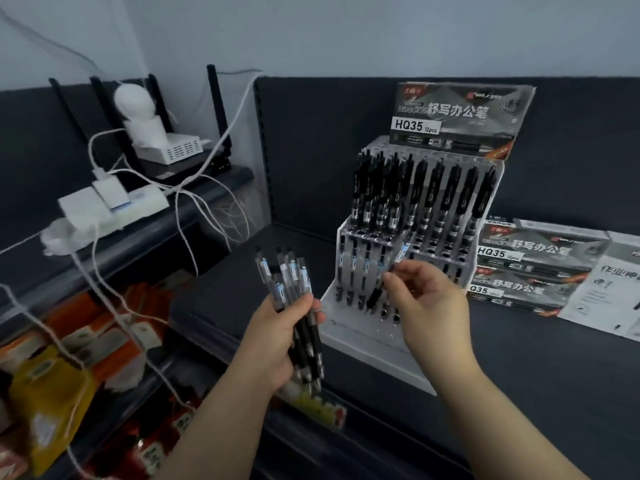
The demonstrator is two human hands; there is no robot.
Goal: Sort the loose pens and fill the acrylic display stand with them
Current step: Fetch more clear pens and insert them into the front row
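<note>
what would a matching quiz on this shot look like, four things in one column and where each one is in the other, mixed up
Things
1. bundle of pens
2. single pen
3. stacked pen boxes
4. power strip

Places
A. at the far left of the picture
B. pinched by the right hand in front of the acrylic stand
C. gripped in the left hand
D. lying to the right of the acrylic stand

Pairs: 1-C, 2-B, 3-D, 4-A
</note>
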